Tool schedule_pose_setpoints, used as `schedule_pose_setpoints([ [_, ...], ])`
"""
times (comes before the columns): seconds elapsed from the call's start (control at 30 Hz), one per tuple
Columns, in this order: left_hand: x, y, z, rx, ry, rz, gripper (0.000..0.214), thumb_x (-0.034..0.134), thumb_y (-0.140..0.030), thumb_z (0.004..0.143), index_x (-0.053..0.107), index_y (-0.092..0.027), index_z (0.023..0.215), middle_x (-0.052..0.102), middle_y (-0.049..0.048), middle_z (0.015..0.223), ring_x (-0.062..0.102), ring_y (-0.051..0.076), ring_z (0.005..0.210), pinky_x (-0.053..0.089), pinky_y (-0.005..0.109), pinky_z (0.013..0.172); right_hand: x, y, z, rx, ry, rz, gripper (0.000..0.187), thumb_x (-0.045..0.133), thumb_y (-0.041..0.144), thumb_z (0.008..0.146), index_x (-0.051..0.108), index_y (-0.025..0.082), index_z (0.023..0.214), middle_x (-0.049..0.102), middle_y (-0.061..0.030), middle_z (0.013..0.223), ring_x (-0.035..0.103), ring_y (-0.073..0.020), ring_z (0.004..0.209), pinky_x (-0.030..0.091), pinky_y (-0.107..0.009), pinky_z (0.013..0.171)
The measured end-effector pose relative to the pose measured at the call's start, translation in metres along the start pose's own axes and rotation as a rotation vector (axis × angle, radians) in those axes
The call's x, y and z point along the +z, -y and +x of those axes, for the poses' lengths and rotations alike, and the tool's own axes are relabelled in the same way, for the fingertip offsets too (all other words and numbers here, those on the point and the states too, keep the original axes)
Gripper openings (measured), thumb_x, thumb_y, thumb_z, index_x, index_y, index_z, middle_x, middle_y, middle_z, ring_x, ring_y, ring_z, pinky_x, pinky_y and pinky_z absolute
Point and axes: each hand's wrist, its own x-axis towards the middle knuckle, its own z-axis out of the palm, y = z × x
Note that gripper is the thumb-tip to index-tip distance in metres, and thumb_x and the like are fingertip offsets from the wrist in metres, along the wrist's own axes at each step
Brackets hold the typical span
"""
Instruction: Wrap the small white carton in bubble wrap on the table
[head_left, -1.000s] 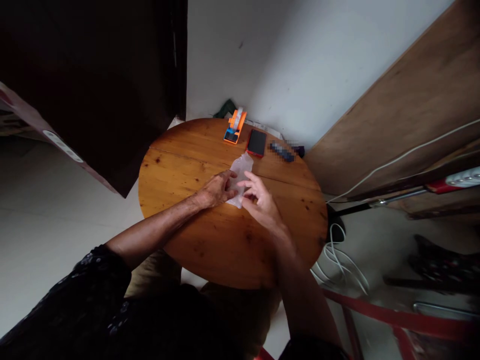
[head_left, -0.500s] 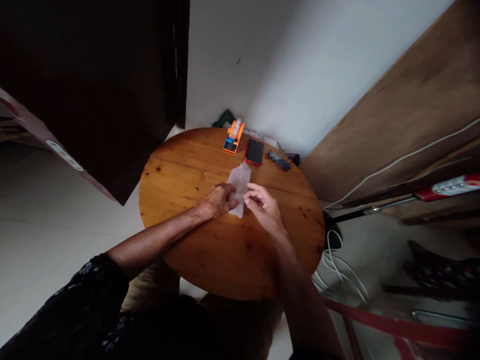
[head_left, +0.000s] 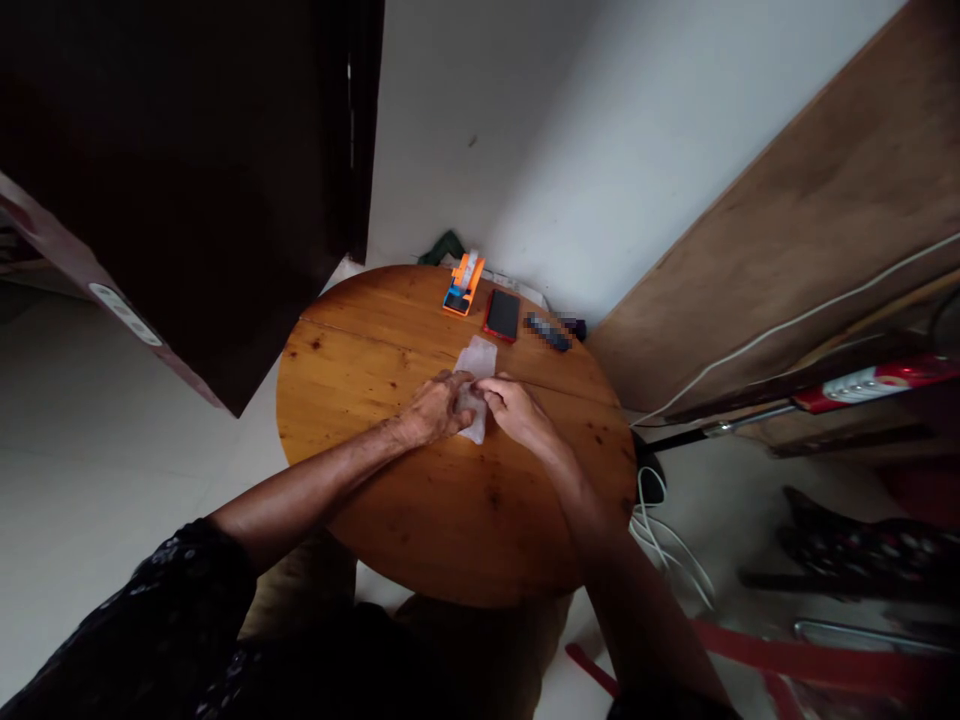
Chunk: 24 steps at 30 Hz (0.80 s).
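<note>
A small clear plastic bag [head_left: 477, 362] lies near the middle of a round wooden table [head_left: 390, 330]. My left hand [head_left: 433, 408] is closed over the bag's near left edge, fingers curled onto it. My right hand [head_left: 510, 406] meets it from the right, its fingertips pinched on the same near part of the bag. The far end of the bag sticks out flat beyond both hands.
At the table's far edge lie an orange and blue tape dispenser [head_left: 463, 284], a red-edged phone [head_left: 502, 314] and a small dark object [head_left: 547, 332]. A dark cabinet [head_left: 187, 150] stands left, a wooden board [head_left: 772, 210] leans right, and white cables [head_left: 667, 540] lie on the floor.
My right hand's fingers have closed from spread to pinched on the bag, moving in against my left hand. The view has shifted slightly.
</note>
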Motion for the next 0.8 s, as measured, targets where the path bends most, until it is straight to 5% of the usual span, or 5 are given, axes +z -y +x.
schedule_pose_setpoints([
  [0.2,-0.001,0.001,-0.001,0.079,0.057,0.006,0.044,0.067,-0.025,0.084,0.069,-0.021,0.127,0.063,0.0086,0.109,0.065,0.019,0.089,0.055,0.034,0.088,0.007,-0.033,0.017,0.163,-0.285,0.255,0.021,0.06,0.031,0.081,0.073,0.021,0.094,0.076,-0.0066,0.091,0.068,-0.021,0.079,0.055,-0.034,0.074],
  [0.37,-0.003,-0.001,-0.001,0.053,0.075,-0.026,0.04,0.067,-0.024,0.083,0.072,-0.019,0.123,0.063,0.0101,0.109,0.064,0.019,0.088,0.056,0.035,0.088,0.004,-0.048,0.033,0.486,-0.195,0.487,0.032,0.074,0.043,0.075,0.068,0.02,0.096,0.073,-0.0079,0.085,0.063,-0.0163,0.061,0.046,-0.026,0.047],
  [0.53,-0.002,-0.002,-0.002,0.063,0.076,-0.01,0.04,0.067,-0.025,0.083,0.071,-0.02,0.123,0.063,0.0097,0.111,0.065,0.021,0.094,0.056,0.036,0.091,0.013,-0.038,0.056,0.457,-0.118,0.633,0.028,0.081,0.04,0.067,0.066,0.02,0.08,0.07,-0.0044,0.072,0.058,-0.0147,0.056,0.04,-0.025,0.044],
  [0.8,0.001,0.0,-0.002,0.062,0.076,-0.017,0.042,0.065,-0.025,0.085,0.07,-0.016,0.125,0.063,0.0119,0.112,0.065,0.024,0.099,0.056,0.04,0.093,0.031,-0.038,0.062,0.376,-0.225,0.82,0.037,0.081,0.044,0.059,0.066,0.021,0.084,0.072,-0.0009,0.081,0.062,-0.0172,0.071,0.051,-0.033,0.069],
])
